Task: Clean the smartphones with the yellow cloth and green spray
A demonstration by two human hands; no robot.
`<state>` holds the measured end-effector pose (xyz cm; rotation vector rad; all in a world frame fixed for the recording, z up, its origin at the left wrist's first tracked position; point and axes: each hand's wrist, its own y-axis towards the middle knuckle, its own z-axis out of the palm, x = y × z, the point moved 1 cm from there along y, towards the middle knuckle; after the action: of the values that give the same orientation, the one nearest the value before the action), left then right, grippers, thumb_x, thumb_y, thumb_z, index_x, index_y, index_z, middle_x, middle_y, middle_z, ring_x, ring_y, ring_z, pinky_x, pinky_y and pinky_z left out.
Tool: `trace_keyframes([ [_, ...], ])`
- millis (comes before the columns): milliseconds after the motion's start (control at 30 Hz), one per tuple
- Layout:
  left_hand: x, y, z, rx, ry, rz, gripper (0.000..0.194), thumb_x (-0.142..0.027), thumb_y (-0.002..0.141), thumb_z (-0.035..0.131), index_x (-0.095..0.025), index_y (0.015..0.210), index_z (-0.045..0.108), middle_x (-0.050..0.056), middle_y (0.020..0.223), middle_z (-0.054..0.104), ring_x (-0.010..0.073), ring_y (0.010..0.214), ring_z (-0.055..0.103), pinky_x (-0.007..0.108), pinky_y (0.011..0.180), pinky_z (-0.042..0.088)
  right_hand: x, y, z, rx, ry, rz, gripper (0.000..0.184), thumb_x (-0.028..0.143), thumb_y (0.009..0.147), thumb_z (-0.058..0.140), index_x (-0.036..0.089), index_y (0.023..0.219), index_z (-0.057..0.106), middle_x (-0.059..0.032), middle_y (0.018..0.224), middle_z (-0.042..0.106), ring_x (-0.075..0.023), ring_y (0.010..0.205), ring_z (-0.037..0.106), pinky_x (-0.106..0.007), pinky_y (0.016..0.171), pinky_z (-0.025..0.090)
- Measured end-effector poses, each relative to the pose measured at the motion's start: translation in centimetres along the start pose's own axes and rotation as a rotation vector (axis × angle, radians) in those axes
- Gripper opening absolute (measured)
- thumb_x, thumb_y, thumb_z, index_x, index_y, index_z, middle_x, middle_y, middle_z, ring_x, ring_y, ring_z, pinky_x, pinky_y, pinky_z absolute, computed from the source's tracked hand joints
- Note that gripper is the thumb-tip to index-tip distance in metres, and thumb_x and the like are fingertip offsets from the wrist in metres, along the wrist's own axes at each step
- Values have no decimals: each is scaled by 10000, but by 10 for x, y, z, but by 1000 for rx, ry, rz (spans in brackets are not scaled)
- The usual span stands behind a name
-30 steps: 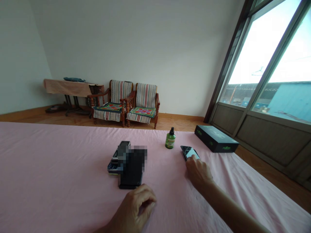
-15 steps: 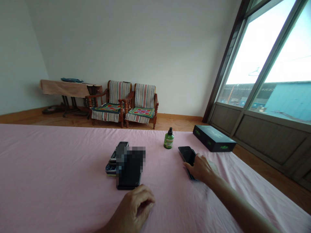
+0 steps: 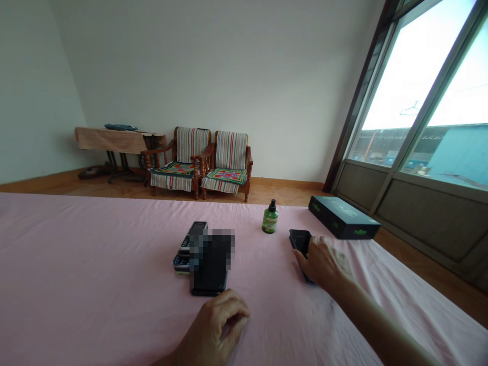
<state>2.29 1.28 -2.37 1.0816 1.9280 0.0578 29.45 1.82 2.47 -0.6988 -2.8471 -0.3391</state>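
Note:
My right hand lies over a black phone on the pink tablecloth, fingers curled round its near end; only the phone's far end shows. My left hand rests near the front edge as a loose fist with nothing seen in it. Just beyond that hand lies a dark flat device, partly blurred, beside a small pile of remotes or handsets.
A small green bottle with a black cap stands behind the phone. A long black box lies at the table's right edge. Two wooden chairs and a side table stand at the far wall; a window is on the right.
My right hand slid forward from the phone's near end onto it, covering most of it; the bright reflection on the phone's face is gone. My left hand stayed put.

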Motion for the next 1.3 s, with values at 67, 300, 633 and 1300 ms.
trace_keyframes([
  [67,-3,-1,-1,-27,6,-5,170,-123,884,492,-156,860,657,75,821,657,164,728,625,234,675,502,11,-6,-1,24,106,-48,368,350,820,547,59,1038,601,-257,1042,632,-400,958,629,-460,756,447],
  [300,-8,-3,-16,-162,160,-11,220,-121,914,444,-182,996,639,72,900,664,162,756,640,243,694,517,54,-30,26,280,646,-124,79,198,699,531,166,731,596,-39,625,656,-172,611,622,-244,541,411],
  [633,-4,1,-48,43,860,-251,171,-239,810,696,-172,962,655,88,947,649,305,922,601,448,823,503,65,-52,57,435,1226,-65,218,371,717,545,156,731,572,23,583,548,-95,498,494,-194,456,350],
  [1300,2,10,-32,-24,1005,-288,168,-272,853,636,-177,991,644,89,962,632,296,913,612,436,784,525,57,-50,71,479,1366,-117,204,329,747,611,125,756,624,-4,616,595,-90,513,500,-186,449,346],
])
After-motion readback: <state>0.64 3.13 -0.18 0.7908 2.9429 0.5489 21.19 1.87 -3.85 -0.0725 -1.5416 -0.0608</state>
